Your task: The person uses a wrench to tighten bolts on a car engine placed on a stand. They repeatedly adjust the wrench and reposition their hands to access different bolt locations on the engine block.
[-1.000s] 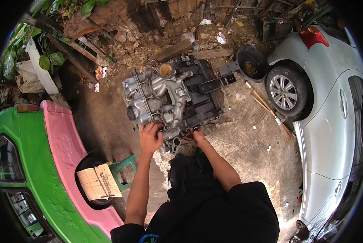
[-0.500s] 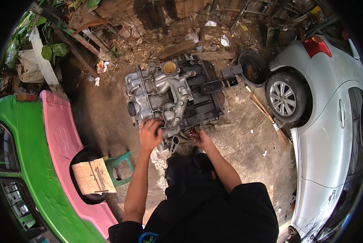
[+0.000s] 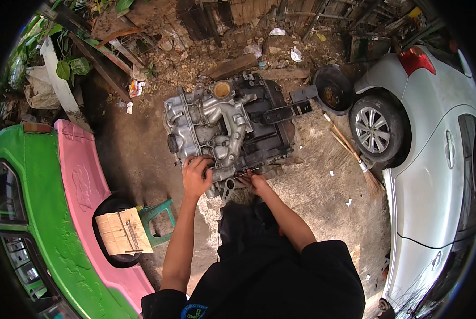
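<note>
A grey metal car engine [image 3: 228,127] lies on the ground before me, with a bare intake manifold on its left half and a darker, flat side on its right. My left hand [image 3: 197,178] is closed over the engine's near left edge, its fingertips bent among the metal parts. At the near edge, right of a small metal arm with a round eye [image 3: 229,187], my right hand [image 3: 255,182] reaches in with fingers drawn together. Whatever those fingers hold is too small and dark to make out.
Left stands a green and pink car [image 3: 81,175]; cardboard with wrenches [image 3: 122,234] lies over its wheel beside a green plastic stool [image 3: 158,220]. To the right are a silver car [image 3: 426,175], a stick broom [image 3: 349,146] and a black basin [image 3: 331,87]. Wood scraps and litter lie beyond the engine.
My right hand has moved slightly left and in against the engine's near edge. My left hand keeps its place on the engine.
</note>
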`<state>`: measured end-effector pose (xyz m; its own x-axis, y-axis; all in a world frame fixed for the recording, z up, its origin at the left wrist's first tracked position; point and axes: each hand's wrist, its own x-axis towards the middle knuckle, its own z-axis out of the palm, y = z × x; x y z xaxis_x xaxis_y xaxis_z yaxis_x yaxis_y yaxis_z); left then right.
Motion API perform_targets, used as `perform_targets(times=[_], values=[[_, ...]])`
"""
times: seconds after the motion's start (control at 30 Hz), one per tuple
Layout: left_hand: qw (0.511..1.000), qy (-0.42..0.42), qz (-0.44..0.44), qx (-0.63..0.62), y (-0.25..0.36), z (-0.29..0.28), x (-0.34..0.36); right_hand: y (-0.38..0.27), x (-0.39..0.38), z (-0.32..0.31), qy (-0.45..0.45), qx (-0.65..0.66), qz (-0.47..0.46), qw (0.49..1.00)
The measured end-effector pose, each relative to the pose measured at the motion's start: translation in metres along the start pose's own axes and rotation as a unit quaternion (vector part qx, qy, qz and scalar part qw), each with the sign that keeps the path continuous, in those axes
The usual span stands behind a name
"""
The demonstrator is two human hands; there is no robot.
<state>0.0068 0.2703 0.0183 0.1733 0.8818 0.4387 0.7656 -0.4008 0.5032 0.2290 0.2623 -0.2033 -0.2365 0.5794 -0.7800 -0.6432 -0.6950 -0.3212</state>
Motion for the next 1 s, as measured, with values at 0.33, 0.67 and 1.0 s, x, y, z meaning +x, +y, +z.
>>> perform_targets(times=[0.33, 0.67, 1.0], values=[[1.000, 0.017, -0.002, -0.010, 0.000, 0.002, -0.001, 0.013, 0.009, 0.004, 0.032, -0.105, -0.076, 0.991], [1.000, 0.006, -0.011, -0.014, -0.003, 0.003, -0.003, 0.003, -0.016, 0.007, 0.069, -0.116, -0.080, 0.988], [0.983, 0.057, -0.165, -0.061, 0.039, 0.009, -0.018, -0.063, -0.054, -0.021, -0.093, -0.561, -0.229, 0.790]])
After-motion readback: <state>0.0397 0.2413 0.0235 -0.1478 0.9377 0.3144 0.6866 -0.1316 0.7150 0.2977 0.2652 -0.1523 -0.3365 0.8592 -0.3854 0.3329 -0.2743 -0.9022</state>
